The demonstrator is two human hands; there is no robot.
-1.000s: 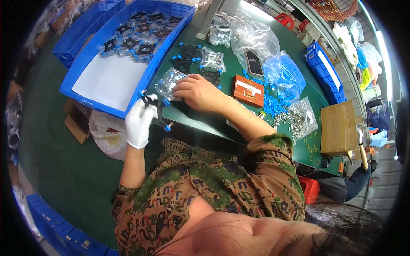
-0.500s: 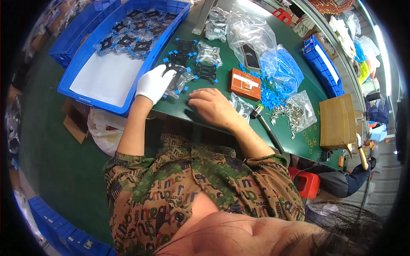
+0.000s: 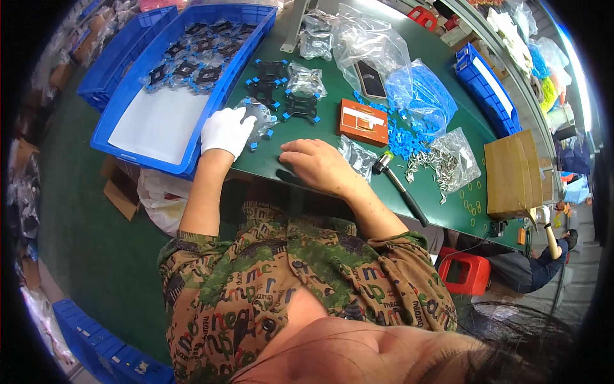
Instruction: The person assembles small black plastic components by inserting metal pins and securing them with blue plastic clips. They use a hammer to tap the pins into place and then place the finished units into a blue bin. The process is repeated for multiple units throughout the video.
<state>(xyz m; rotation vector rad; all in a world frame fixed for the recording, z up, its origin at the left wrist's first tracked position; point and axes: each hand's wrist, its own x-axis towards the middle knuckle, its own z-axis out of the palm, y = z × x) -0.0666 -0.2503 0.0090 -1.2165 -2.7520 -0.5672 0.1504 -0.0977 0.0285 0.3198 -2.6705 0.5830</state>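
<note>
My left hand (image 3: 227,133), in a white glove, is at the table's near edge beside the blue crate. Its fingers close on the near side of a bracket in a clear plastic bag (image 3: 259,121), with blue pieces at its corners. The glove covers part of that bag. My bare right hand (image 3: 314,163) hovers near the table edge, empty, with its fingers loosely stretched toward the left. Just beyond lie black brackets with blue corner pieces, one at the back (image 3: 271,70) and one to the right (image 3: 301,107). A bagged part (image 3: 307,80) lies among them.
A large blue crate (image 3: 105,146) holds bagged brackets and a white sheet. To the right are an orange-brown box (image 3: 363,121), a mallet (image 3: 401,192), loose blue pieces (image 3: 404,142), metal screws (image 3: 441,168), a phone (image 3: 369,79) and a cardboard box (image 3: 511,176). Another person's arm (image 3: 550,240) shows far right.
My left hand has drawn slightly back toward me with the bagged bracket, which now looks shinier and less black. My right hand has barely moved. The whole view has shifted a little.
</note>
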